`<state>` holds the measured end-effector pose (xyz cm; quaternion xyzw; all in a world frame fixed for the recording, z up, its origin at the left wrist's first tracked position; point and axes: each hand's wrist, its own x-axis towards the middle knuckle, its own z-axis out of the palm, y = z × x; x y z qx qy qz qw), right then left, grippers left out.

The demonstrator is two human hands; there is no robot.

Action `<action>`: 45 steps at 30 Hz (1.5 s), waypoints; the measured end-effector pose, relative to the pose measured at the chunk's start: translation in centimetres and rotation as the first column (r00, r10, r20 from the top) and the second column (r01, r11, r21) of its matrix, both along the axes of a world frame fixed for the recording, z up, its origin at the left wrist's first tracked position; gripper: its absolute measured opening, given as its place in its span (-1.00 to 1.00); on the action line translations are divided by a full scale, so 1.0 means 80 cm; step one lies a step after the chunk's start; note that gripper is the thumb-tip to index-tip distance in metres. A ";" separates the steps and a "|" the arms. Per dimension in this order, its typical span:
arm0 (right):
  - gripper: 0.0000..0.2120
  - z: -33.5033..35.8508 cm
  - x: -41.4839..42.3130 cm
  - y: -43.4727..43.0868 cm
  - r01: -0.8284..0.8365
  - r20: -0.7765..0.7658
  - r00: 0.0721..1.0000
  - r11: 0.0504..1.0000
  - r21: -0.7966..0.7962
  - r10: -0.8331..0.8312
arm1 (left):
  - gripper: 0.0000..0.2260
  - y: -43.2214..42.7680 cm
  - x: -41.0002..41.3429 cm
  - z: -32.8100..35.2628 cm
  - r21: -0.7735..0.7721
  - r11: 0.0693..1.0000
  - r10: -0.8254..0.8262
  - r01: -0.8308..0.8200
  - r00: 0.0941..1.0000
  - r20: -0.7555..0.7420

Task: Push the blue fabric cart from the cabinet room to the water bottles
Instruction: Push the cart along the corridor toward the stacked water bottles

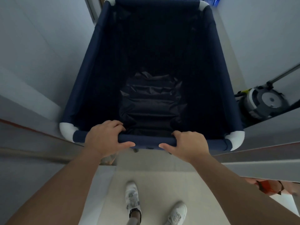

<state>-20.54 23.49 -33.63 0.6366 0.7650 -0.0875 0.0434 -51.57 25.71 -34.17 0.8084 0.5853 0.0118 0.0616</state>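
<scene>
Head view, looking straight down: the blue fabric cart fills most of the frame, sitting on the pale tiled floor in a narrow passage between grey walls on both sides. It's a deep navy cloth bin with white rounded corner pieces, and its near end is right in front of the person.

Both hands are on the padded near rail. The left hand has its grip wrapped around the rail, fingers curled over the top into the bin and thumb lying along the outer side. The right hand does the same thing a bit further along, grip closed on the rail, thumb pointing toward the other thumb. The two thumbs are near each other but apart.

Down inside the cart there's a dark crumpled liner on the bottom, toward the near end. Can't tell what it is exactly, too dark.

Past the far right corner of the cart there's a bit of blue and clear plastic, the water bottles, blurry and mostly cut off at the top edge.

To the right of the cart, a grey round machine with a pole sits against the wall. Two white sneakers show on the floor below the arms.
</scene>
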 end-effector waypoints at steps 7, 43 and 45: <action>-0.24 0.001 -0.026 0.028 0.061 -0.013 0.998 0.998 -0.023 -0.061 | -0.26 0.051 -0.023 -0.001 0.026 0.996 -0.082 0.083 0.996 -0.020; -0.24 0.000 0.011 0.180 0.266 -0.006 0.964 0.964 0.028 -0.266 | -0.26 0.292 0.034 -0.002 0.040 0.942 -0.329 0.333 0.941 -0.076; -0.22 -0.002 0.020 0.199 0.267 -0.014 0.964 0.963 0.031 -0.266 | -0.27 0.310 0.042 -0.004 0.053 0.939 -0.335 0.339 0.940 -0.069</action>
